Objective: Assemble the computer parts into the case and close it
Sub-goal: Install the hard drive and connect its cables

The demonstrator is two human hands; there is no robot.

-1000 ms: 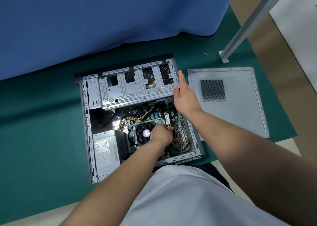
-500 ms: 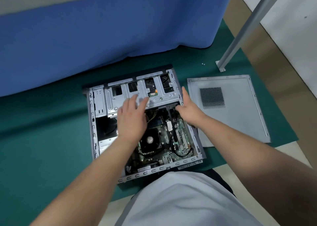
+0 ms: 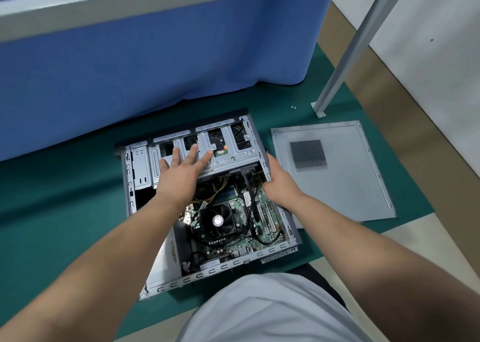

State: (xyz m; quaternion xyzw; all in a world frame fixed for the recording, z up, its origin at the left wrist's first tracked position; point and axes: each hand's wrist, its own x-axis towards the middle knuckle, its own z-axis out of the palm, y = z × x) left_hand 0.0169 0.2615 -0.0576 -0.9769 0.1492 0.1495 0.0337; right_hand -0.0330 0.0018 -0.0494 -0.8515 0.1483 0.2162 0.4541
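My left hand (image 3: 179,175) lies flat and spread wide on the metal drive cage (image 3: 228,157) at the far end of the open computer case (image 3: 291,232), fingers (image 3: 193,152) splayed across the ribbed sheet metal and gripping nothing. My right hand (image 3: 279,183) is at the case's right wall, thumb up along the outside of the rim and the other fingers curled down over the edge into the interior; it looks like a loose hold on that wall, though I cannot tell how firmly the fingers are pressed because they are hidden behind the hand. The case lies on its side on the green mat (image 3: 65,225), open face up, its near edge just in front of my pale shirt (image 3: 272,313). Inside it, below the cage, sits the motherboard (image 3: 259,235) with the black cooler fan (image 3: 218,221) near the middle, yellow and black cables (image 3: 215,191) running up toward the cage, and the power supply (image 3: 166,258) along the left side, partly hidden under my left forearm. The grey side panel (image 3: 345,186) with its mesh vent square lies flat on the mat just to the right of the case, off it. Beyond the panel stands a slanted metal leg (image 3: 345,64), with two small screws (image 3: 293,107) on the mat near its foot. A blue cloth (image 3: 155,69) hangs behind the case.
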